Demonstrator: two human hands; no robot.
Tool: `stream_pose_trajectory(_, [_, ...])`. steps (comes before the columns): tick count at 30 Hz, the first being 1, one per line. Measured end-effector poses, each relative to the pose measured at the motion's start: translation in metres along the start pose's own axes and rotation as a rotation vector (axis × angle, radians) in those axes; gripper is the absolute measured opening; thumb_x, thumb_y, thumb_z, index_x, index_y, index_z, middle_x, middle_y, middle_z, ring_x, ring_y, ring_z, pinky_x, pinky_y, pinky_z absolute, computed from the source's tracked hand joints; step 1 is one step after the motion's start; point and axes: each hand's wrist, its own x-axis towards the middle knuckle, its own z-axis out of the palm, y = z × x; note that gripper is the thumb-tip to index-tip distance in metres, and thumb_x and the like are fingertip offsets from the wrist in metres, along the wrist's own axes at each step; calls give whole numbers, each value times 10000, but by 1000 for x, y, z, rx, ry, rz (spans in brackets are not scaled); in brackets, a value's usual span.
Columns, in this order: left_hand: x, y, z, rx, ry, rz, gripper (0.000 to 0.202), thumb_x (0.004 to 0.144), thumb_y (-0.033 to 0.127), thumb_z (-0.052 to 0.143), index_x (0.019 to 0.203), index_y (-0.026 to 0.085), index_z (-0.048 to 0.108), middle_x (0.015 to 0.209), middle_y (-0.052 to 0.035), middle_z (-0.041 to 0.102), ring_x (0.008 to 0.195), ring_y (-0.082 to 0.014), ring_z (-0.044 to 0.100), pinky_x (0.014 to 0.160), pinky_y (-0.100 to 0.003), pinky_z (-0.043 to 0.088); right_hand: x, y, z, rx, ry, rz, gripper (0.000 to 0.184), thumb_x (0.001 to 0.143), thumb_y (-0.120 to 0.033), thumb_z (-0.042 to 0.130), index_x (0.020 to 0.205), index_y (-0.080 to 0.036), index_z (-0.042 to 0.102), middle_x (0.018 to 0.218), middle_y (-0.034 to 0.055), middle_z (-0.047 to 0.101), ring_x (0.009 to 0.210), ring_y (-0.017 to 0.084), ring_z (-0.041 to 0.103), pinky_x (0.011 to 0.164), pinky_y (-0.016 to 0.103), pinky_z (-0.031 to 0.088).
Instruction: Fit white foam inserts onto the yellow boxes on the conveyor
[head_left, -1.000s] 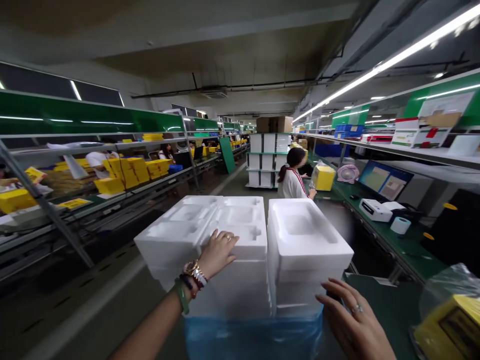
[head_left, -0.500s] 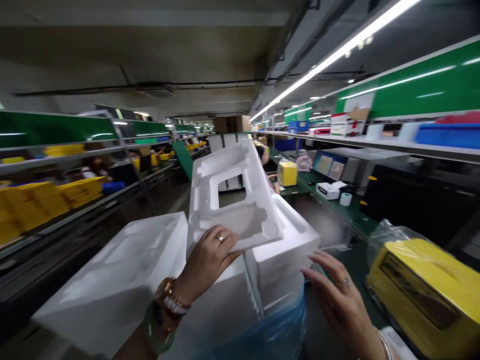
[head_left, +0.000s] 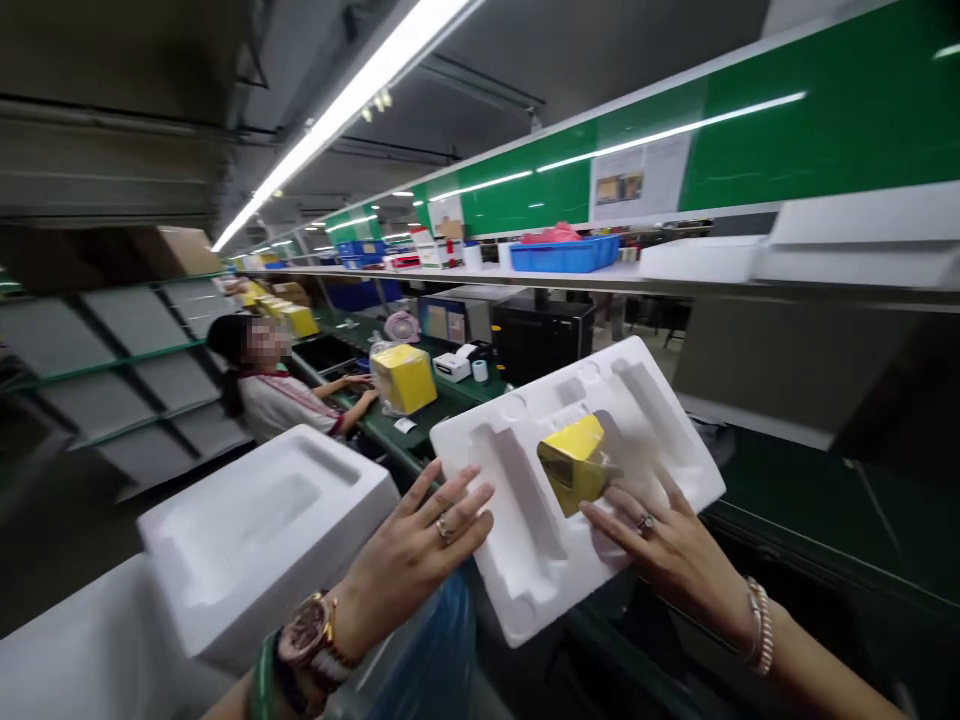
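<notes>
Left hand (head_left: 409, 550) is spreading its fingers over the left edge of a white foam tray (head_left: 517, 480); right hand (head_left: 667, 545) is laying fingers beside its opening. Whether either is gripping: not discernible. Tray is slanting between them. At left, foam block (head_left: 262, 545) is resting; beyond, co-worker (head_left: 277, 405) is reaching toward bagged yellow box (head_left: 409, 380).

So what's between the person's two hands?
In the head view, a white foam piece spans the stretch between them; a yellow object shows through its opening.

White moulded foam tray (head_left: 534, 530), recessed around a central opening, tilted, before the green workbench (head_left: 461, 402).
</notes>
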Motion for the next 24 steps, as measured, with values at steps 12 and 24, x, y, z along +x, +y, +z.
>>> stream_pose_trajectory(12, [13,186,277,-1114,-215,-910,403,854,533,500,1029,224,691,1133,-102,699,1118,-278,630,1020,-480,484,-175,129,31,1143,281,1406,585,811,-591,583,1230,-183,586,1152,136,659,1024,318,625,920,519,513])
stream_pose_trajectory(24, [156,239,289,-2316,-477,-1006,946,676,408,786,1480,245,313,1518,-110,395,1369,-289,393,1158,-409,291,-227,92,26,1540,516,1847,655,864,-675,428,1130,-129,671,793,123,722,757,286,699,689,432,595])
